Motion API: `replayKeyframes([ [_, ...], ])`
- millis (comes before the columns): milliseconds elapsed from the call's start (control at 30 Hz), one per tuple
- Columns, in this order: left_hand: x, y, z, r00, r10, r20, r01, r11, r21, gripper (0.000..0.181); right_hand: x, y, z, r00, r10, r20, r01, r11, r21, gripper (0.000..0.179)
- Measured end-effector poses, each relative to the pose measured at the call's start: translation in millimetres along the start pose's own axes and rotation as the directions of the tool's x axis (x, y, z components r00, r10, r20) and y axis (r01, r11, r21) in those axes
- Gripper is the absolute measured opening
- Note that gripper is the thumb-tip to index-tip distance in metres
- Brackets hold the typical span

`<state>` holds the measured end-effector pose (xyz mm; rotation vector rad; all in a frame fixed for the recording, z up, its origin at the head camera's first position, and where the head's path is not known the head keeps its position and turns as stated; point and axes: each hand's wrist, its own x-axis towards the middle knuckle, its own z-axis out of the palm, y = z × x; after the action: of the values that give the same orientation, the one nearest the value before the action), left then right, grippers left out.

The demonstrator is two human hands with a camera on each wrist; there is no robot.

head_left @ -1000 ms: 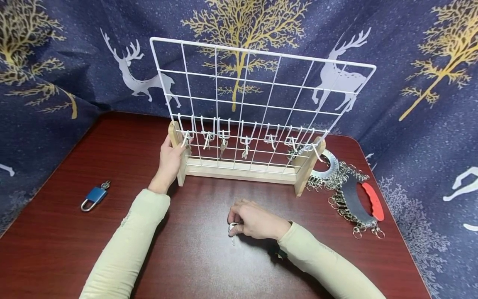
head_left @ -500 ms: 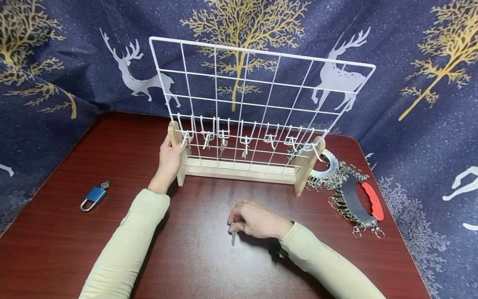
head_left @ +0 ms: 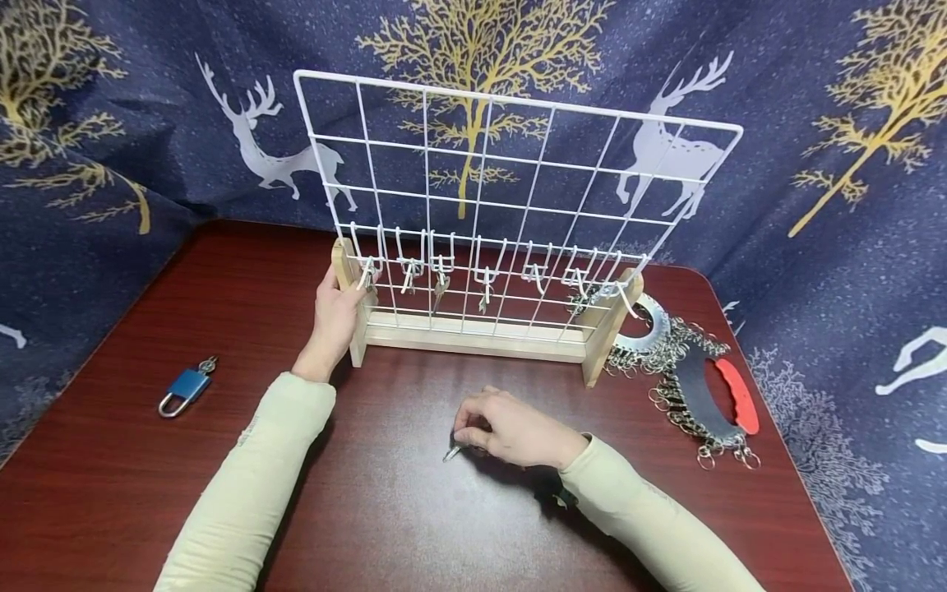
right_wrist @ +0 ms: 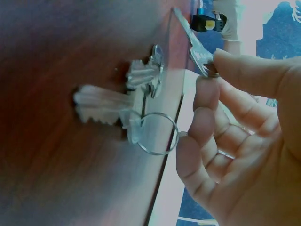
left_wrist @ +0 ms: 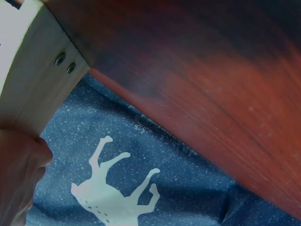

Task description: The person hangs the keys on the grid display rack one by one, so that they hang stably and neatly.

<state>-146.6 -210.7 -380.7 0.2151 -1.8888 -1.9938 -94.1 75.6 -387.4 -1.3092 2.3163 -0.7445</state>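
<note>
"So, what was held?"
"The right hand (head_left: 519, 429) pinched a silver key (right_wrist: 199, 53) on the near side of the rack (head_left: 473, 342); the left hand (head_left: 336, 322) gripped the rack's wooden left post (head_left: 359, 339)."

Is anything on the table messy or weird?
Nothing looks spilled or broken. The messiest spot is at the right end of the rack, where metal rings bunch in a tangle near a red handle. The blue padlock also looks a bit odd, lying off on the left, away from the rest.
</note>
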Motion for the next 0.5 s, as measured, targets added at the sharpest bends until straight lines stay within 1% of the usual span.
replayKeyframes([
  [133, 0.5, -0.5, 0.1, 1.000, 0.009, 0.003, -0.009, 1.000, -0.025, 0.025, -1.1, -1.2, -2.4, 0.999, 0.004, -0.043, -0.004, 1.000, 0.009, 0.004],
  [267, 0.8, -0.3, 0.9, 1.000, 0.021, 0.004, -0.020, 0.999, -0.036, 0.022, -2.6, -1.5, -5.0, 0.995, -0.016, -0.100, 0.016, 1.000, -0.002, 0.006],
  [500, 1.0, -0.9, 0.6, 1.000, 0.007, 0.000, -0.007, 0.999, -0.032, 0.024, -3.2, -3.1, -10.6, 0.974, -0.073, -0.216, 0.078, 0.997, 0.012, 0.006],
])
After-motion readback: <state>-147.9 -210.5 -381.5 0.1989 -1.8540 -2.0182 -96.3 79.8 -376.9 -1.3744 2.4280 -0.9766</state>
